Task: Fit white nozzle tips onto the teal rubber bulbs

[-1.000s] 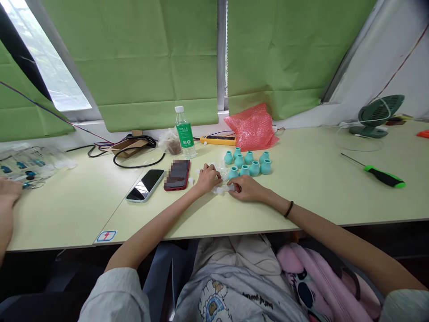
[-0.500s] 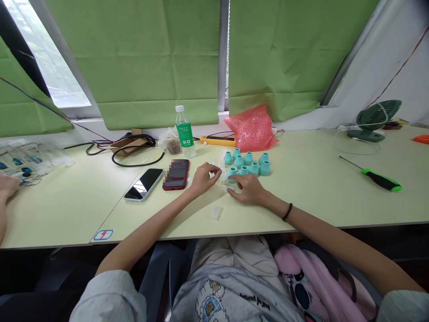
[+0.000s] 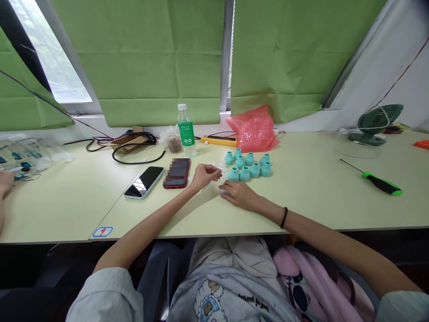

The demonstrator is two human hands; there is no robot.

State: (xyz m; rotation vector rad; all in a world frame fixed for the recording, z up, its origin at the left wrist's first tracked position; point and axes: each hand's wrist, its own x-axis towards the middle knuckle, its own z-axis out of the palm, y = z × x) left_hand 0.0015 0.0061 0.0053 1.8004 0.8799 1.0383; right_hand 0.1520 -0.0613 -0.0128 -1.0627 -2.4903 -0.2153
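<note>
My left hand (image 3: 205, 176) is closed, thumb and fingertips pinched together beside some thin clear plastic (image 3: 219, 166) that looks like a small bag. What sits in that pinch is too small to make out. Just right of it and nearer to me, my right hand (image 3: 241, 195) rests low over the table with its fingers bent round a small clear plastic piece (image 3: 224, 192), partly hidden by them. Several small turquoise vase-shaped pieces (image 3: 244, 173) stand upright in loose rows behind my right hand, their open necks up.
A white phone (image 3: 144, 182) and a red-cased phone (image 3: 177, 173) lie on the left. Behind are a water bottle (image 3: 186, 134), a yellow tool (image 3: 219, 141) and pink bubble wrap (image 3: 256, 129). A screwdriver (image 3: 375, 179) and green fan (image 3: 372, 127) are right. Another person's hand (image 3: 5, 182) is far left.
My right hand has drawn back from the turquoise pieces toward me, its pointing finger now bent. The clear piece that lay in front on the table no longer shows there. My left hand stays nearly still.
</note>
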